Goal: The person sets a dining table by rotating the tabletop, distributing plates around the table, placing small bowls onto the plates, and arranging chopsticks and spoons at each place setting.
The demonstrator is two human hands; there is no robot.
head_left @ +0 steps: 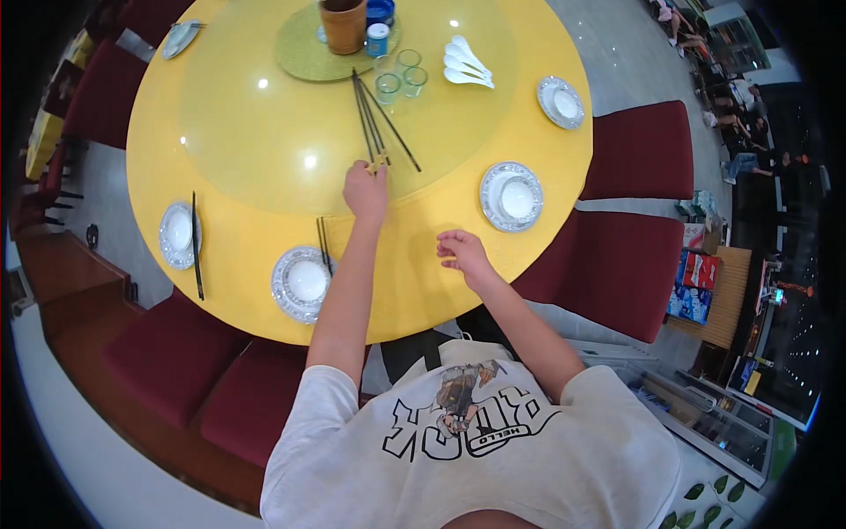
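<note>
Several dark chopsticks (374, 123) lie fanned out on the glass turntable. At their near ends is my left hand (366, 189), its fingers closed on some of them. My right hand (463, 254) hovers over the table's near edge, fingers loosely bent and apart, holding nothing. To the left of my left forearm, a plate with a bowl (307, 282) has a pair of chopsticks (324, 242) beside it. Another plate with a bowl (515, 197) sits to the right, beyond my right hand.
The round yellow table (414, 309) also bears white spoons (467, 63), glass cups (388, 86), a brown container (344, 26) and further place settings (181, 234) (560, 102). Dark red chairs (599, 273) surround it. People sit far off at the upper right.
</note>
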